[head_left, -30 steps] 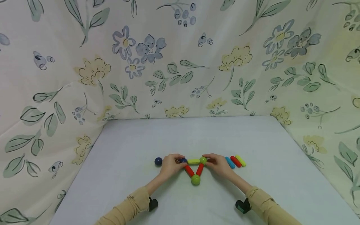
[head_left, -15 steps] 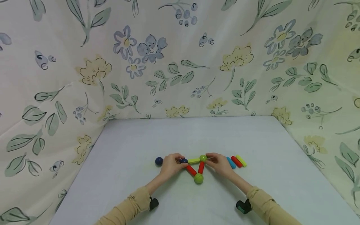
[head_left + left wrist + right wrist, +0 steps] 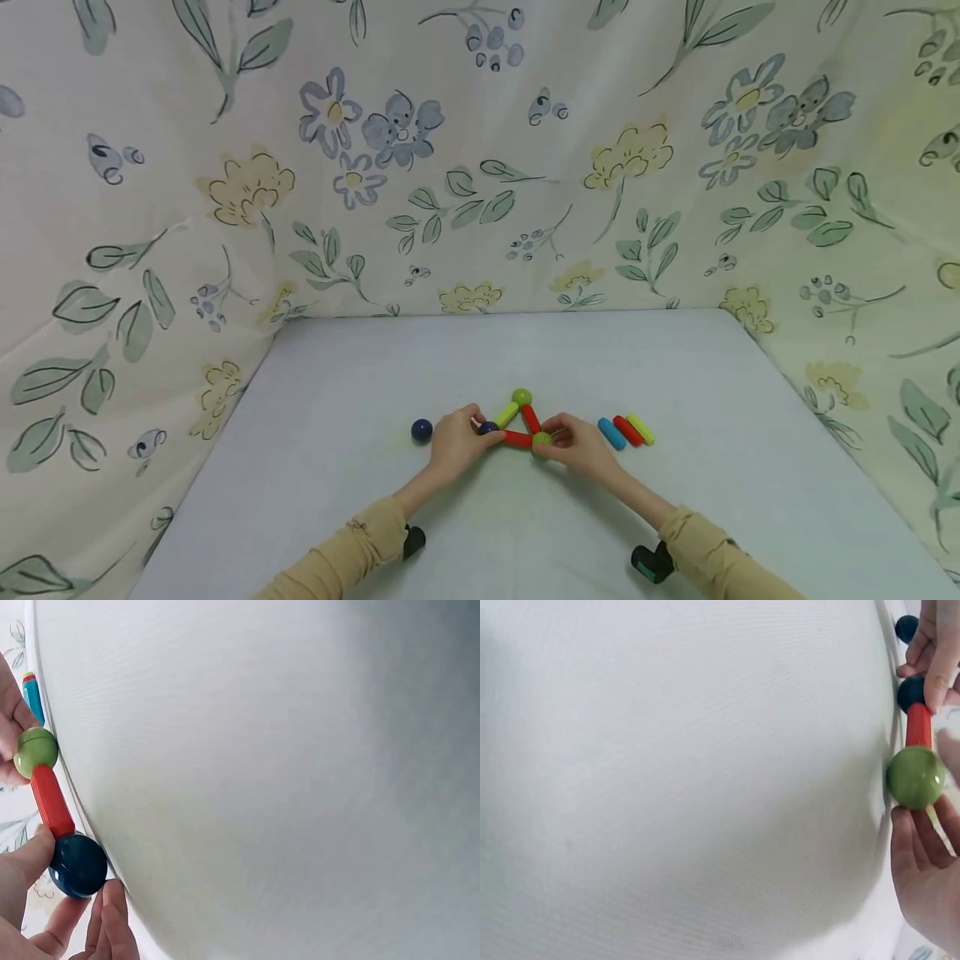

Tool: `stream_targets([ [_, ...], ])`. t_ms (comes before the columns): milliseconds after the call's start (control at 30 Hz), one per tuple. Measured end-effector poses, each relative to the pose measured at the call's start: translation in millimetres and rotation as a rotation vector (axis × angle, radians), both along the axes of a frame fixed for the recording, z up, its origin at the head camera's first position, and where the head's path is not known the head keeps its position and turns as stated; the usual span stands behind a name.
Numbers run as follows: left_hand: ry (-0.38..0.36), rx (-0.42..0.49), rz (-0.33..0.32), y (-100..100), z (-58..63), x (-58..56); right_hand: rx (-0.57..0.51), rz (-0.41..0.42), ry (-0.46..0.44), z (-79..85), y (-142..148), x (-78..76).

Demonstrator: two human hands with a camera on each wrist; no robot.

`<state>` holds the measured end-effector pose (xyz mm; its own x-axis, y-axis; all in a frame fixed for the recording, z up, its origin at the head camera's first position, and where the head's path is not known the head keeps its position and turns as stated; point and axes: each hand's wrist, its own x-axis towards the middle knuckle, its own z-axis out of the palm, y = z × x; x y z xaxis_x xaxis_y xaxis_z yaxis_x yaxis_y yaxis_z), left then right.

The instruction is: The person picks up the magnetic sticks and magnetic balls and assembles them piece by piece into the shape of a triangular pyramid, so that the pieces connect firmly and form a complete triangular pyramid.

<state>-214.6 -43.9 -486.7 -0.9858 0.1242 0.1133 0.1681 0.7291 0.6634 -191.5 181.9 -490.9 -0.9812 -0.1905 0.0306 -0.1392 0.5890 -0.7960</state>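
Observation:
A triangle of balls and rods lies on the white table between the hands. Its left corner is a dark blue ball, pinched by my left hand. My right hand grips the green ball at the near right corner, thumb and fingers on either side. One red rod joins these two balls. At the far corner sits another green ball, untouched. A yellow rod links it to the blue ball, and a second red rod to the held green ball.
A loose dark blue ball lies left of my left hand. To the right of my right hand lie a blue rod, a red rod and a yellow rod. Floral cloth hangs behind the table.
The triangle has turned about its blue corner, so the lone green ball now points away instead of toward me. My right hand has let go of one green ball and gripped the other.

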Motion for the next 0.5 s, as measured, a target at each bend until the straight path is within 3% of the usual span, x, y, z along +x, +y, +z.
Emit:
stream_targets([
  [133,-0.016,0.013,-0.039,-3.7,1.3,-0.2,0.001,0.005,0.002,-1.8,-0.3,-1.3],
  [367,-0.063,0.127,-0.225,-16.1,5.2,-0.1,-0.002,0.020,-0.006,-1.8,2.4,-5.1],
  [500,-0.085,0.135,-0.284,-22.7,5.2,-0.6,0.015,0.029,-0.004,-2.0,3.4,-4.1],
])
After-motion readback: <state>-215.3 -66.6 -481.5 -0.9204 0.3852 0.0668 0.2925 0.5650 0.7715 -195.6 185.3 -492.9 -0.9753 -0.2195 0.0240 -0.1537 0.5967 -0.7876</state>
